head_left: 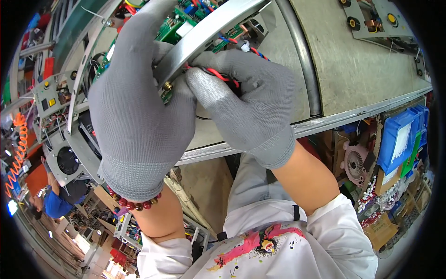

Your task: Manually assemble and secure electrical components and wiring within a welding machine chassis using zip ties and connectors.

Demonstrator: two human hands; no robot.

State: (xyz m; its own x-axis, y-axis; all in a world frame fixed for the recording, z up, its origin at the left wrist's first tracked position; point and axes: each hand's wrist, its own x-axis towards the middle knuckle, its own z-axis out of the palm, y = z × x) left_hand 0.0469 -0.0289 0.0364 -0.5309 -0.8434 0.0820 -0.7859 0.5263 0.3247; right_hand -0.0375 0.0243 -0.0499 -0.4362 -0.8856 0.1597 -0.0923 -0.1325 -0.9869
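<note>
Both of my hands wear grey knitted gloves and work close together at an open metal chassis. A bare metal bar (213,30) of its frame slants up to the right between them. My left hand (139,102) is bent round the lower end of this bar, one finger stretched along it, with other fingertips hidden behind. My right hand (253,100) pinches red and black wires (217,74) just beside the bar; its thumb nearly meets the left thumb. Green circuit boards (169,31) lie beyond the bar. A brass-coloured terminal (167,86) shows below the bar's end.
A round metal tube (302,51) crosses the worktable (362,79) at right, with another chassis (383,21) at far right. Blue bins (397,139) and a pink fan (355,160) sit below the table edge. At left are a fan-fitted chassis (68,160), an orange coiled hose (19,153) and a person in blue (60,202).
</note>
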